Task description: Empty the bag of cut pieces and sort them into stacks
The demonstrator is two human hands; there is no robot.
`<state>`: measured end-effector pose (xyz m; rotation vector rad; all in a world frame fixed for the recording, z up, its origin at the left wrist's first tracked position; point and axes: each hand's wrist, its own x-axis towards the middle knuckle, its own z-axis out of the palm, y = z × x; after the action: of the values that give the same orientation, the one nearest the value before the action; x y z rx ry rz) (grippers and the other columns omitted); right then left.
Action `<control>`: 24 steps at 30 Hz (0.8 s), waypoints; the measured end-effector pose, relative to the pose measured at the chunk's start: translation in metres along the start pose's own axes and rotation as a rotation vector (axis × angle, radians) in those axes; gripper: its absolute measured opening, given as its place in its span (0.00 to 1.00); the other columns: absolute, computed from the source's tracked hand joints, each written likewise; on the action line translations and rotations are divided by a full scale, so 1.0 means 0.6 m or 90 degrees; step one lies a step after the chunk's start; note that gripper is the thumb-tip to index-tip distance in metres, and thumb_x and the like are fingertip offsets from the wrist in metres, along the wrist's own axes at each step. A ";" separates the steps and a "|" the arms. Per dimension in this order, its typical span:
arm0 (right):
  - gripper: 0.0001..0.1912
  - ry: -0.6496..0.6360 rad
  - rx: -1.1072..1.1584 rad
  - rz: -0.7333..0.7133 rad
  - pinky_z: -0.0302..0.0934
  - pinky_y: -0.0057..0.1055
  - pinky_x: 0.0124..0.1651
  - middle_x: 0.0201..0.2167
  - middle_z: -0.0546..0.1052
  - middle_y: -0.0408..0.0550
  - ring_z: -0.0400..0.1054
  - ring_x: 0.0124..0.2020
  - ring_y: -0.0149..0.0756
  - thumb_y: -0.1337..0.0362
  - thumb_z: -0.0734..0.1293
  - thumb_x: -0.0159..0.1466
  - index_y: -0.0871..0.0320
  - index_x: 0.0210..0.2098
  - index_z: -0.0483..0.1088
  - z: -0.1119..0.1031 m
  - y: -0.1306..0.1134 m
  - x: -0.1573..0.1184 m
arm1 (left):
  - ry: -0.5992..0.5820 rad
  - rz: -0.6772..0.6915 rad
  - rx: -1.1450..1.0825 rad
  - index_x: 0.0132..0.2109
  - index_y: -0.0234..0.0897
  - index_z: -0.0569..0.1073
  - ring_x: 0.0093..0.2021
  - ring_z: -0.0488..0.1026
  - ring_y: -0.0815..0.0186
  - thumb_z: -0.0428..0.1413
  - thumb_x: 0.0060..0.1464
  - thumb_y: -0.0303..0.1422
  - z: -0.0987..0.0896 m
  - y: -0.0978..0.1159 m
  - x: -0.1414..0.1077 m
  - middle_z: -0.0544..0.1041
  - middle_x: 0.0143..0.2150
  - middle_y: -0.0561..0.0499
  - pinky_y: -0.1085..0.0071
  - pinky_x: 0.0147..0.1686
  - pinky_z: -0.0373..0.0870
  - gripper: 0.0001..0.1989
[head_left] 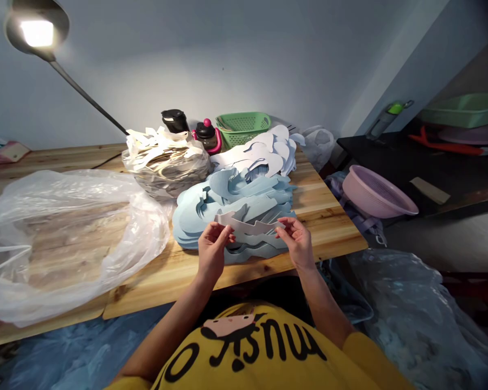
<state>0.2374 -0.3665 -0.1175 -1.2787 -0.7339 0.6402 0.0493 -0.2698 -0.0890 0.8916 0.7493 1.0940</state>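
A thin pale grey cut-out strip (248, 225) with a jagged edge is stretched between my two hands, above the near side of a pile of light blue cut-out pieces (195, 211). My left hand (215, 242) pinches its left end between thumb and fingers. The right end is pinched by my right hand (296, 238). Behind the blue pile lie white cut-out pieces (264, 149). To their left, a clear bag (166, 168) is filled with cream-coloured strips.
An opened clear plastic bag (138, 227) lies on the wooden table (333, 233) at left. Behind the piles stand a green basket (244, 129), a black cup (174, 120) and a black-and-pink bottle (206, 135). A lamp (38, 32) hangs upper left; a pink basin (376, 192) is at right.
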 end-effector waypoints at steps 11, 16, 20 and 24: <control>0.15 0.001 -0.027 -0.008 0.72 0.31 0.34 0.31 0.76 0.43 0.69 0.28 0.32 0.54 0.74 0.59 0.55 0.42 0.75 -0.009 0.003 0.000 | -0.022 0.089 0.099 0.31 0.39 0.70 0.23 0.67 0.71 0.69 0.49 0.38 -0.021 0.001 0.003 0.71 0.23 0.57 0.76 0.26 0.64 0.15; 0.16 0.002 -0.023 -0.017 0.71 0.31 0.35 0.32 0.76 0.43 0.70 0.29 0.32 0.55 0.74 0.60 0.55 0.44 0.74 -0.009 0.005 0.002 | -0.032 0.095 0.116 0.30 0.39 0.69 0.24 0.68 0.71 0.69 0.49 0.38 -0.029 0.003 0.002 0.72 0.23 0.56 0.77 0.26 0.66 0.16; 0.16 -0.020 -0.016 -0.021 0.71 0.32 0.37 0.34 0.78 0.46 0.72 0.31 0.34 0.54 0.73 0.62 0.55 0.45 0.72 -0.003 0.002 0.001 | -0.007 0.092 -0.011 0.33 0.40 0.67 0.25 0.73 0.71 0.71 0.43 0.37 -0.044 0.033 0.032 0.75 0.26 0.57 0.76 0.28 0.72 0.19; 0.15 -0.033 0.000 -0.028 0.70 0.31 0.36 0.36 0.79 0.48 0.71 0.30 0.33 0.54 0.72 0.64 0.56 0.44 0.73 0.003 -0.008 -0.005 | 0.134 0.275 -0.061 0.34 0.40 0.64 0.27 0.75 0.73 0.71 0.38 0.33 -0.080 0.109 0.114 0.76 0.28 0.60 0.75 0.35 0.76 0.23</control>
<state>0.2342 -0.3689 -0.1130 -1.2468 -0.8023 0.6390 0.0005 -0.1808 -0.0580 0.8869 0.6848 1.6129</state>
